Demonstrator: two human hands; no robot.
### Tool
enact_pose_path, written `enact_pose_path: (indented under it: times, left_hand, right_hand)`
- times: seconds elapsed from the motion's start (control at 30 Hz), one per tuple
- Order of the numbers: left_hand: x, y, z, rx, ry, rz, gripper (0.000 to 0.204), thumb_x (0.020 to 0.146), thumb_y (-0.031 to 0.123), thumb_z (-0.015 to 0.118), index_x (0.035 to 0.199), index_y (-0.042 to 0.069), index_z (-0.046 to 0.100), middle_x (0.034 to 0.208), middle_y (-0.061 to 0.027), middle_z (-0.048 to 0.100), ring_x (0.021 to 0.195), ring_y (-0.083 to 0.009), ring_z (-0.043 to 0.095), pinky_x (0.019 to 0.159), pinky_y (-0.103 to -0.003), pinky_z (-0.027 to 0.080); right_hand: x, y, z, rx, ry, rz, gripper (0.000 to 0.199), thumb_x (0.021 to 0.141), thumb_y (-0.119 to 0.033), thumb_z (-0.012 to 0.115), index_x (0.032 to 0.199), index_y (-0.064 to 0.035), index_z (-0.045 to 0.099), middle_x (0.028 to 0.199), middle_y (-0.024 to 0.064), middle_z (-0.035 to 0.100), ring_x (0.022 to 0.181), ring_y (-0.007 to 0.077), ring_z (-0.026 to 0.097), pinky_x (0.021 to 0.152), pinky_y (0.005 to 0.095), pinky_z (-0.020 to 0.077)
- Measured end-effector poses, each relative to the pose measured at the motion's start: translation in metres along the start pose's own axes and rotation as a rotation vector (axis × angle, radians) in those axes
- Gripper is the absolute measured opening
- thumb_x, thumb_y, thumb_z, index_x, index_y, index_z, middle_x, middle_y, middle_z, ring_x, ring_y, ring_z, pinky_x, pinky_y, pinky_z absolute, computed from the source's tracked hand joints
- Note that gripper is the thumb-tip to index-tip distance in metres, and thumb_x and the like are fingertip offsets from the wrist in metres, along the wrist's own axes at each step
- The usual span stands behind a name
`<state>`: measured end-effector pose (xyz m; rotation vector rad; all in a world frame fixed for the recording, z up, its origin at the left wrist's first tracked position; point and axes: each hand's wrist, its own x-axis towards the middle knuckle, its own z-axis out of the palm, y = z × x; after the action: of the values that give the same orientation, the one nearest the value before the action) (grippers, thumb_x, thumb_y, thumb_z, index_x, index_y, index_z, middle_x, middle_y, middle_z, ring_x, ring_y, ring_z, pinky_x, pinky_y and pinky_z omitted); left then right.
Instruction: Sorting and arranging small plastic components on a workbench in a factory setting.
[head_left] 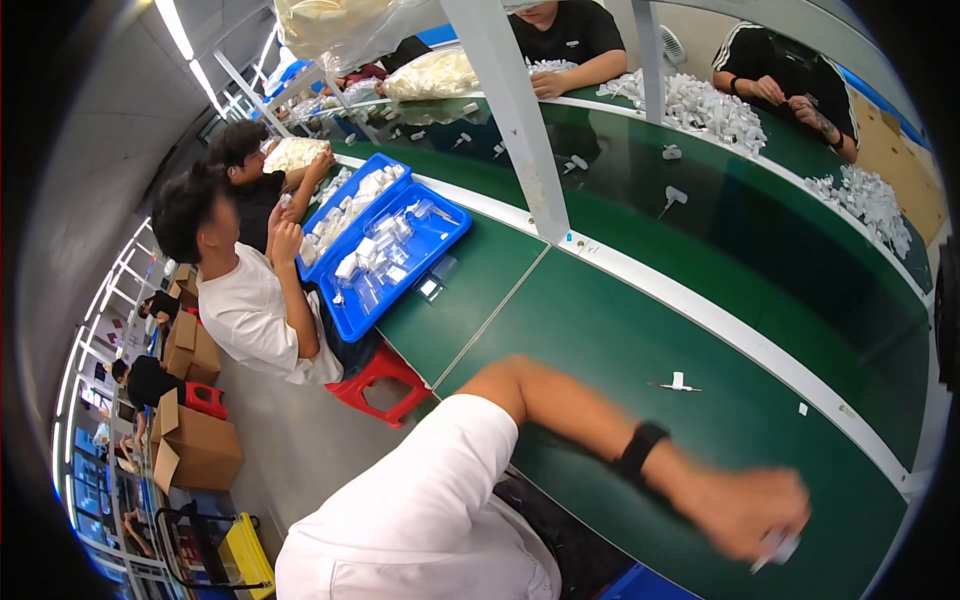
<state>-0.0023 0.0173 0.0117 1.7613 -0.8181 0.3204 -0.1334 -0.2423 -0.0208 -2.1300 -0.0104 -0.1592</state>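
Note:
My left hand point(742, 508) reaches across to the right over the green tabletop point(610, 330), a black band on its wrist. Its fingers are closed around a small white plastic piece point(786, 549), which pokes out below them; motion blurs both, so the exact kind of piece is unclear. Beyond the hand, a small white part with a thin dark rod point(679, 381) lies on the tabletop. A tiny white bit point(803, 409) rests farther right. My right hand is out of the picture.
A pale rail point(690, 300) separates the tabletop from a dark green conveyor point(620, 170) carrying scattered white parts. A grey post point(515, 120) rises there. Blue trays point(455, 222) of white pieces stand left, beside seated co-workers and a red stool point(375, 385). Across are white heaps point(705, 108).

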Motion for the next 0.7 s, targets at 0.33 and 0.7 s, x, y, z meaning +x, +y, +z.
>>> enact_pose_path:
  times: [0.33, 0.7]
  left_hand:
    - [0.061, -0.195, -0.205, 0.948, 0.264, -0.863, 0.034, 0.078, 0.038, 0.071, 0.092, 0.007, 0.073, 0.101, -0.0172, 0.07, 0.098, -0.0356, 0.067, 0.08, -0.046, 0.056]
    - [0.024, -0.046, -0.06, 0.421, -0.338, -0.268, 0.047, 0.086, 0.021, 0.072, 0.128, 0.002, 0.059, 0.131, -0.0194, 0.057, 0.112, -0.0351, 0.061, 0.095, -0.043, 0.048]
  right_hand:
    - [-0.037, 0.059, -0.029, 0.021, 0.401, 0.366, 0.024, 0.095, -0.017, 0.066, 0.109, 0.0027, 0.067, 0.095, 0.0097, 0.068, 0.076, 0.0142, 0.058, 0.068, 0.0263, 0.0488]
    - [-0.095, 0.284, 0.044, -0.302, -0.386, 0.503, 0.012, 0.079, -0.014, 0.072, 0.09, -0.0083, 0.074, 0.087, 0.0089, 0.074, 0.08, 0.0241, 0.07, 0.072, 0.0359, 0.0542]
